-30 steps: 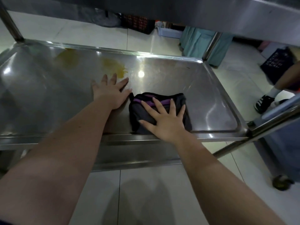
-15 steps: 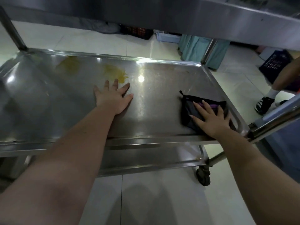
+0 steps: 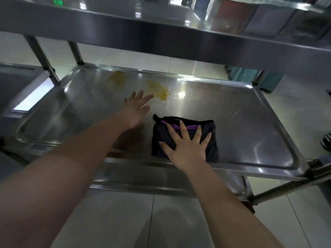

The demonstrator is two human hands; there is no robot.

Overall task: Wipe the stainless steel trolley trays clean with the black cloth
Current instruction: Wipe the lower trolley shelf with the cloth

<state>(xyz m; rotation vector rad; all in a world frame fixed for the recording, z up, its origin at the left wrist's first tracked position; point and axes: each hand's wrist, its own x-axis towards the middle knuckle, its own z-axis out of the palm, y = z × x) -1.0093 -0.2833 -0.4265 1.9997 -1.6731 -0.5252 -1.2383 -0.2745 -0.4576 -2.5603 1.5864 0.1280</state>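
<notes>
Three-tier stainless steel trolley.
- Upper tray [image 3: 161, 33]: only its near rim and underside show, so its condition cannot be told.
- Middle rectangular stainless steel tray [image 3: 241, 122]: the one in work. Judged partly wiped.
- Lower tray [image 3: 161, 178]: a strip shows; judged not yet done.
- Folded black cloth with purple stripe [image 3: 158, 136]: lies at near centre, just inside the near rim. Its long axis runs left to right along that rim, the stripe on the far edge, a corner tab pointing far-left.
- Right hand [image 3: 186, 145]: grip apart, fingers spread flat, pressing the cloth.
- Left hand [image 3: 134, 109]: grip apart, fingers straight, held flat at tray level; contact unclear.
- Yellow smear [image 3: 159, 91] and fainter yellow patch [image 3: 114, 78]: far left-centre, left to wipe.
</notes>
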